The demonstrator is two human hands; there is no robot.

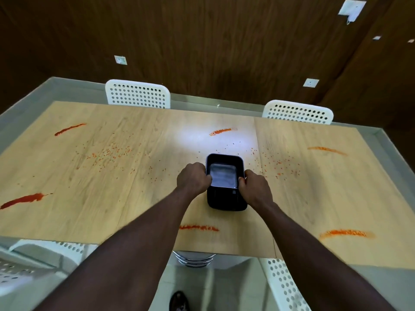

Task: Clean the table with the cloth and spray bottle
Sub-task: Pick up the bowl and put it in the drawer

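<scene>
Counter (139, 205): light wood, marked with red-orange streaks (221, 132) and scattered specks (112, 151). Black rectangular tub (225, 182) stood near the centre, tilted towards the viewer. Left hand (194, 178) and right hand (254, 187) each gripped one side of its rim. White perforated chairs (137, 94) lined the far edge.

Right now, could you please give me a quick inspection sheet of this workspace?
Surface: wooden table with six red-orange smears, e.g., and scattered red specks.
Job's things: cloth and spray bottle, nothing seen.
Clutter: black tub on the table, apparently empty.
Grippers: left hand and right hand grip the tub's opposite sides.
Cables: nothing seen.
Surroundings: white perforated chairs, e.g.; dark wood-panelled wall.
</scene>
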